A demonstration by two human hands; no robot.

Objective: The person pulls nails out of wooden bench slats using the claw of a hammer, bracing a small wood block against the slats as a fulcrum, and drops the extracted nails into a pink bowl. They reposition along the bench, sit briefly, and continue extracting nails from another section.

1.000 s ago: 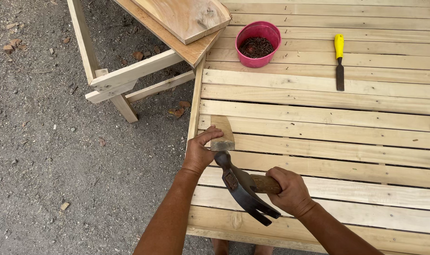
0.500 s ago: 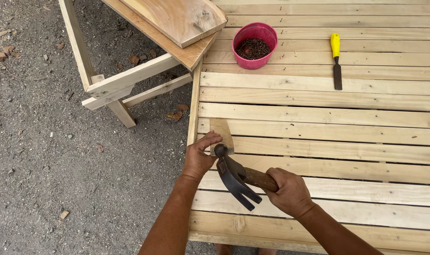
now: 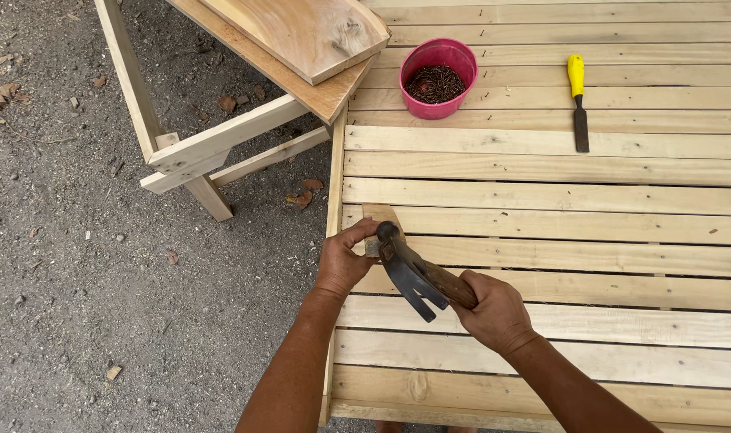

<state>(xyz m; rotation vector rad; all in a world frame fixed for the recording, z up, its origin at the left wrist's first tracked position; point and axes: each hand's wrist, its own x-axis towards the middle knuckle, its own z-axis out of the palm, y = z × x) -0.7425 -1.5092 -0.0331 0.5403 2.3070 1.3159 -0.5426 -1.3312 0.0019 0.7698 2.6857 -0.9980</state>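
My right hand (image 3: 494,309) grips the wooden handle of a dark claw hammer (image 3: 405,269). The hammer's face rests on a small wooden block (image 3: 379,218) standing between two slats near the left edge of a pale slatted wooden panel (image 3: 558,200). My left hand (image 3: 344,258) pinches that block from the left, fingers right under the hammer head. The claw points down toward me.
A pink bowl of dark nails (image 3: 437,78) sits on the panel at the top, and a yellow-handled chisel (image 3: 579,100) lies to its right. A wooden frame with stacked boards (image 3: 301,48) stands at upper left over gravel ground (image 3: 85,265).
The hammer has come down from a raised position onto the block. My left hand has stayed on the block.
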